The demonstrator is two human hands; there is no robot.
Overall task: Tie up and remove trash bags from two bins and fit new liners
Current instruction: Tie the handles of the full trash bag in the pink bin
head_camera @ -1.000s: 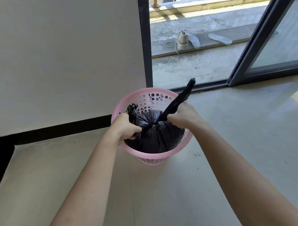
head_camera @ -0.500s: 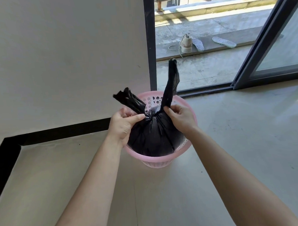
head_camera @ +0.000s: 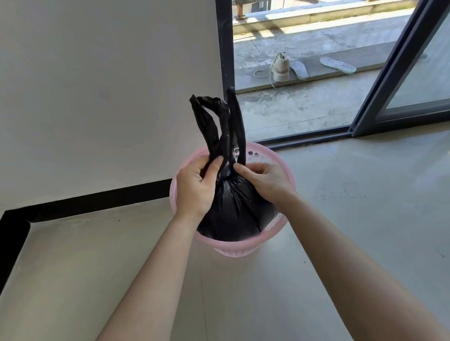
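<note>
A full black trash bag (head_camera: 233, 211) sits in a pink perforated plastic bin (head_camera: 286, 178) on the floor. Its neck is gathered into a knot between my hands, and two black tails stand up above it, almost side by side. My left hand (head_camera: 195, 188) pinches the base of the left tail with thumb and fingers. My right hand (head_camera: 267, 181) pinches the base of the right tail just beside the knot. The lower part of the bag is hidden inside the bin.
A white wall (head_camera: 99, 85) with a black skirting (head_camera: 96, 199) runs behind and left of the bin. A dark-framed sliding door (head_camera: 395, 72) stands open at the right. Outside lie a shoe (head_camera: 281, 67) and two insoles (head_camera: 338, 65). Bare floor spreads to the right and front.
The two tails were pulled apart sideways a second ago. They have since swung up and together, and both hands have closed in on the knot above the bin.
</note>
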